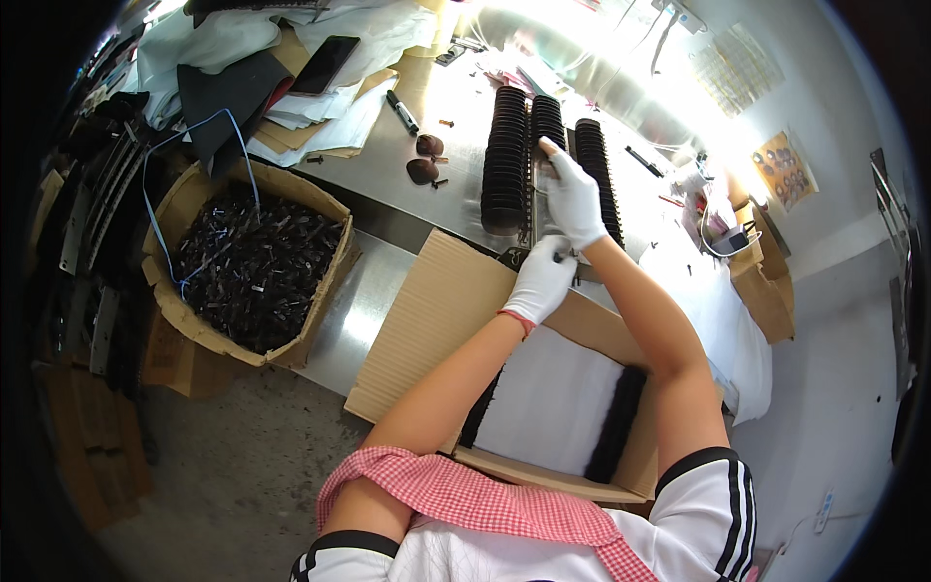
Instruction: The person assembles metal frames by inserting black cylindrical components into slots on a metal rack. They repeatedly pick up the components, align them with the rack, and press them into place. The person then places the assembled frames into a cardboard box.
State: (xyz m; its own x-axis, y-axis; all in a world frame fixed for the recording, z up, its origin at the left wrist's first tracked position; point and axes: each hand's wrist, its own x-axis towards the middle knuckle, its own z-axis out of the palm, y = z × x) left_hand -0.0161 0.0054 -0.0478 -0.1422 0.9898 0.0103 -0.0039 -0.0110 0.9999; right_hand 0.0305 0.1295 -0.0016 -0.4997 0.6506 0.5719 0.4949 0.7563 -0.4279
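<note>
Three rows of thin black discs stand on the metal table: a long left row, a middle row and a right row. My right hand, in a white glove with a bare fingertip, is closed over the near part of the middle row. Its fingertip touches the last visible disc, and the palm hides what lies beneath. Just nearer to me, my gloved left hand has its fingers curled at the rows' near end. A small dark part shows by its fingers, too hidden to name.
An open cardboard box with white sheet and black pieces stands under my forearms. Left of it, another carton holds many small dark parts. On the table lie a phone, papers, a marker, brown rounded pieces and screws.
</note>
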